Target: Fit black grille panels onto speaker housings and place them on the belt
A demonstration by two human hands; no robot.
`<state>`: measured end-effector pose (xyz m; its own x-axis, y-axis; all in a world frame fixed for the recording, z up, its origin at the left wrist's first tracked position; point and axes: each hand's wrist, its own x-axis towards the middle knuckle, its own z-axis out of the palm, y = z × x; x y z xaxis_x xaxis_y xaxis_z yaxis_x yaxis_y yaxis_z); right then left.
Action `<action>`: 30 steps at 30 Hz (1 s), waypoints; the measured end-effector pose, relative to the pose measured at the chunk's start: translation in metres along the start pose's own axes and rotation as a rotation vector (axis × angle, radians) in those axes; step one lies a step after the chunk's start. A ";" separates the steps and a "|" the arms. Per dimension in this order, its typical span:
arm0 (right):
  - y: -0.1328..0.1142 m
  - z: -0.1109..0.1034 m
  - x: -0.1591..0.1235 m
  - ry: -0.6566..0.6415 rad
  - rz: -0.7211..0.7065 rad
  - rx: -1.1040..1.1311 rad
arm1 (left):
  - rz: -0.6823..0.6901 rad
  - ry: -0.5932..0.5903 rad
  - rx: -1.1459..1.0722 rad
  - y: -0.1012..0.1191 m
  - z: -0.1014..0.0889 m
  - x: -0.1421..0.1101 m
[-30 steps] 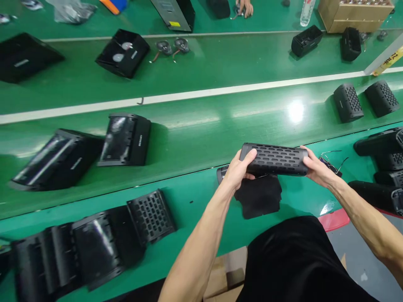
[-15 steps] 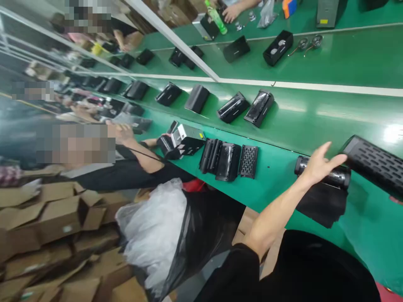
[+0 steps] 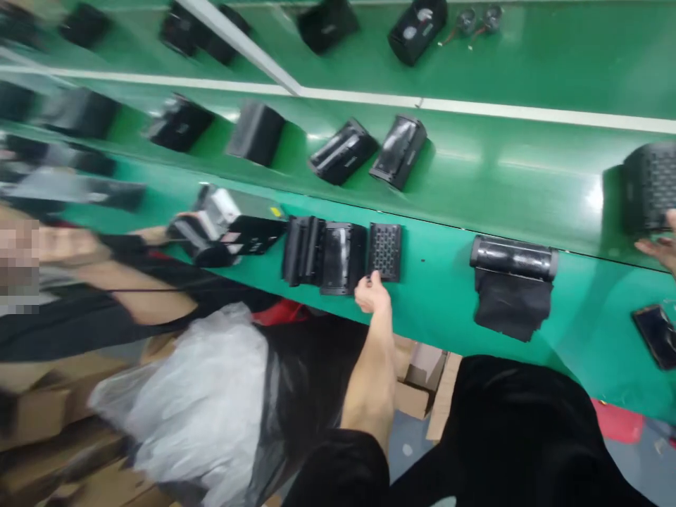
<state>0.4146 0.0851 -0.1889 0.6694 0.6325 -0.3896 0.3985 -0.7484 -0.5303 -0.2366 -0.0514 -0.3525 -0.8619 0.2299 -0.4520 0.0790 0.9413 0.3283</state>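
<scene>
My left hand [image 3: 372, 293] is closed at the near edge of a flat black perforated grille [image 3: 385, 251] on the green bench. Just left of that grille lie a glossy black speaker housing [image 3: 342, 257] and slimmer black parts [image 3: 303, 250]. At the right edge, my right hand [image 3: 660, 248], partly cut off, grips the near end of a black speaker with a perforated front [image 3: 652, 184] on the green belt. Between my hands, a glossy black cylindrical housing [image 3: 513, 258] rests against a black cloth-like sheet [image 3: 513, 304].
Several black speaker housings [image 3: 398, 151] stand along the belt. Two small speaker drivers [image 3: 465, 22] lie on the far strip. A dark phone-like object [image 3: 656, 336] is at right. Left, a co-worker's arm [image 3: 142, 289] reaches in, beside a plastic bag [image 3: 201, 394] and cartons [image 3: 36, 415].
My left hand has moved left from the held speaker to the perforated grille. The speaker has gone from above the bench to the belt with my right hand. The view has swung.
</scene>
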 end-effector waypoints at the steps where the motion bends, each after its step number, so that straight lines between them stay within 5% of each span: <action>1: -0.001 -0.004 -0.016 0.100 0.064 -0.022 | 0.028 0.013 0.007 -0.002 0.002 0.000; 4: 0.015 -0.003 -0.095 0.275 -0.088 -0.202 | 0.143 0.025 -0.010 -0.008 0.002 0.002; 9: 0.080 0.067 -0.261 -0.276 -0.034 -0.449 | 0.314 0.111 -0.394 -0.010 -0.009 0.004; 11: 0.099 0.098 -0.298 -0.323 0.041 -0.583 | 0.330 0.122 -0.616 -0.005 -0.017 -0.003; 15: 0.111 0.118 -0.311 -0.312 -0.005 -0.671 | 0.320 -0.092 -0.921 0.005 -0.039 -0.034; 20: 0.107 0.084 -0.302 -0.268 -0.138 -0.564 | 0.109 -0.623 -0.981 -0.009 -0.056 -0.087; 26: 0.091 0.057 -0.304 -0.284 -0.105 -0.047 | -0.260 -0.983 -0.926 -0.043 -0.040 -0.139; 30: 0.079 0.059 -0.298 -0.314 -0.124 -0.048 | -0.410 -1.309 -0.889 -0.059 -0.016 -0.179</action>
<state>0.2091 -0.1506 -0.1593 0.3909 0.7443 -0.5415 0.4989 -0.6657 -0.5549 -0.0950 -0.1515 -0.2779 0.2735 0.4915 -0.8268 -0.7309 0.6650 0.1536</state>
